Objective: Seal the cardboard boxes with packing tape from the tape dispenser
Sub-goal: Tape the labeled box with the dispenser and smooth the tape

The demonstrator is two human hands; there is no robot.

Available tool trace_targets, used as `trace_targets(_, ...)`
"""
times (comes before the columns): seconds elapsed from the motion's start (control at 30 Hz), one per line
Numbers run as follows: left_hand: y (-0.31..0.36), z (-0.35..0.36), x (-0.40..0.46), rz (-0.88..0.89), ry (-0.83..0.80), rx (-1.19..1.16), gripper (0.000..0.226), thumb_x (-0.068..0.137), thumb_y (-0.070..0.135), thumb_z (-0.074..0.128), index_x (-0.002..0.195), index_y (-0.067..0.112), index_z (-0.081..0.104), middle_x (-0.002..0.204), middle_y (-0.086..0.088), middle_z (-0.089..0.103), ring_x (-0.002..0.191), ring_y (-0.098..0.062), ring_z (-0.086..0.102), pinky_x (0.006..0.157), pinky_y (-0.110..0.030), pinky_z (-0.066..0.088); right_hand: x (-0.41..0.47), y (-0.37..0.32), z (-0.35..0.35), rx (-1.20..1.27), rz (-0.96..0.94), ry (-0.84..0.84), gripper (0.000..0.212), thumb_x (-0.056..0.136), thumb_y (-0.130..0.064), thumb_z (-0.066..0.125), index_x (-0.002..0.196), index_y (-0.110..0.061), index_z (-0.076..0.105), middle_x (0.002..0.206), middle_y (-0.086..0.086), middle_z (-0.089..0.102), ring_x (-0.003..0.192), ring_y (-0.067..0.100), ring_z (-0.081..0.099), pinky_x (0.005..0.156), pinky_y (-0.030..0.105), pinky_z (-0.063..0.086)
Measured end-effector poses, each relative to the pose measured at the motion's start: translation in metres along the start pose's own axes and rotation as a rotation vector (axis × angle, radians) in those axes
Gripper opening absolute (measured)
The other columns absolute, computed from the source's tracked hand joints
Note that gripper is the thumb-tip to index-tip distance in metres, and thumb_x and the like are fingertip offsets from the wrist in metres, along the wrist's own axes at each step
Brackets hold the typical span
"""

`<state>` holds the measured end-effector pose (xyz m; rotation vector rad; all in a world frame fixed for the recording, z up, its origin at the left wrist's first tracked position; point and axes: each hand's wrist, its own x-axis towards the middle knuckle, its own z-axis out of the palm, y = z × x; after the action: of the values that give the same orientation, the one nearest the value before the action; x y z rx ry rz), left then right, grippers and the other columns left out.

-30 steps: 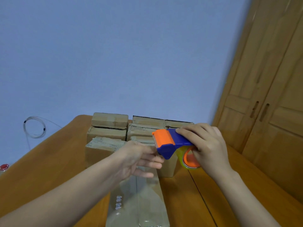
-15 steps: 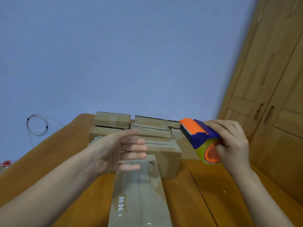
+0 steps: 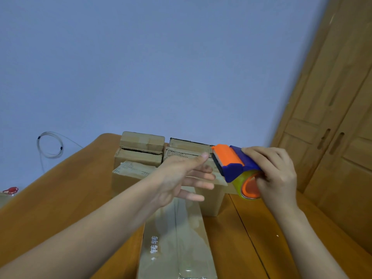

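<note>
My right hand [image 3: 278,174] grips a blue and orange tape dispenser [image 3: 235,168] with a yellowish tape roll, held in the air to the right of the boxes. My left hand [image 3: 181,176] hovers with fingers straight, its fingertips close to the dispenser's orange front. Below my hands a long flat cardboard box [image 3: 177,238] lies on the wooden table [image 3: 60,198], shiny tape running along its top. Behind it stands a group of several cardboard boxes [image 3: 141,150], some with flaps loose.
A coil of clear tubing [image 3: 49,146] hangs on the blue wall at the left. A red-capped item [image 3: 11,190] sits at the table's left edge. Wooden cabinet doors [image 3: 332,137] stand at the right, close to the table.
My right hand carried the dispenser off the box to the right, then drew it back a little. My left hand lifted from the box, opened, and now reaches toward the dispenser's front.
</note>
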<state>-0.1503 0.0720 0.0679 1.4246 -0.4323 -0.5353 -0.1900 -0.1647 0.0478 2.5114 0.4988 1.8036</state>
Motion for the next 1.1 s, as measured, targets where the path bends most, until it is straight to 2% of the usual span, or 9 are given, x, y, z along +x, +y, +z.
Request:
trace_targets(0.07,-0.002,-0.003,0.001,-0.025,-0.035,0.007,0.049,0.075,0.05,0.062,0.098,0.007,0.068,0.091,-0.007,0.075,0.082,-0.019,0.073,0.067,-0.041,0.061,-0.002,-0.002,0.003,-0.007,-0.002,-0.006,0.045,0.078,-0.001,0.059,0.12,-0.017,0.052,0.11,0.012,0.067,0.101,0.026,0.052,0.074,0.042,0.049)
trace_targets(0.17,-0.006,-0.007,0.004,-0.042,-0.045,0.001,0.048,0.076,0.045,0.065,0.104,0.006,0.068,0.092,-0.008,0.075,0.081,-0.018,0.073,0.066,-0.04,0.061,-0.003,-0.005,0.007,-0.009,-0.013,0.002,0.04,0.081,-0.005,0.053,0.12,-0.017,0.052,0.109,0.011,0.068,0.101,0.025,0.051,0.076,0.041,0.047)
trace_targets(0.3,-0.007,-0.013,0.008,-0.04,-0.02,0.006,0.027,0.088,0.027,0.065,0.102,0.005,0.07,0.092,-0.01,0.075,0.082,-0.019,0.073,0.069,-0.041,0.061,-0.001,-0.008,0.014,-0.009,-0.039,-0.009,0.044,0.078,-0.005,0.062,0.12,-0.016,0.051,0.109,0.012,0.068,0.1,0.025,0.052,0.075,0.039,0.047)
trace_targets(0.4,-0.002,-0.019,0.011,-0.04,0.019,0.071,0.021,0.09,0.023,0.064,0.099,0.005,0.07,0.087,-0.011,0.075,0.08,-0.019,0.073,0.063,-0.034,0.061,0.004,-0.008,0.018,-0.053,-0.099,-0.029,0.043,0.081,-0.012,0.065,0.121,-0.016,0.051,0.109,0.011,0.067,0.101,0.025,0.052,0.078,0.036,0.043)
trace_targets(0.53,0.006,-0.032,0.018,-0.15,0.048,0.079,0.014,0.093,0.018,0.059,0.095,0.008,0.069,0.086,-0.009,0.075,0.075,-0.017,0.073,0.064,-0.035,0.06,0.014,-0.008,0.027,-0.116,-0.195,-0.139,0.053,0.076,-0.01,0.076,0.122,-0.015,0.05,0.116,0.017,0.064,0.102,0.034,0.057,0.082,0.044,0.048)
trace_targets(0.6,0.009,-0.038,0.021,-0.199,0.072,0.048,0.012,0.094,0.016,0.057,0.096,0.01,0.068,0.086,-0.007,0.075,0.074,-0.015,0.073,0.068,-0.037,0.059,0.02,-0.01,0.031,-0.103,-0.198,-0.224,0.065,0.07,-0.003,0.079,0.125,-0.016,0.048,0.111,0.019,0.065,0.093,0.036,0.062,0.071,0.042,0.053)
trace_targets(0.7,0.008,-0.049,0.027,-0.208,0.136,0.04,0.014,0.094,0.016,0.056,0.1,0.011,0.067,0.085,-0.006,0.075,0.073,-0.014,0.072,0.069,-0.037,0.058,0.026,-0.015,0.035,-0.141,-0.216,-0.335,0.087,0.057,-0.003,0.087,0.131,-0.018,0.045,0.102,0.018,0.063,0.082,0.032,0.063,0.055,0.028,0.046)
trace_targets(0.87,-0.013,-0.056,0.033,-0.188,0.208,0.089,0.018,0.094,0.017,0.056,0.101,0.006,0.068,0.084,-0.01,0.075,0.074,-0.017,0.073,0.068,-0.033,0.057,0.022,-0.016,0.046,-0.213,-0.317,-0.412,0.095,0.057,-0.02,0.091,0.137,-0.02,0.04,0.101,0.016,0.063,0.081,0.028,0.062,0.055,0.029,0.047)
trace_targets(1.1,-0.034,-0.095,0.027,-0.152,0.349,0.08,0.017,0.092,0.016,0.06,0.08,0.006,0.066,0.077,-0.009,0.074,0.063,-0.015,0.072,0.047,-0.022,0.052,0.0,0.023,0.044,-0.225,-0.317,-0.493,0.088,0.064,-0.016,0.087,0.138,-0.02,0.039,0.111,0.017,0.062,0.091,0.033,0.062,0.062,0.034,0.052)
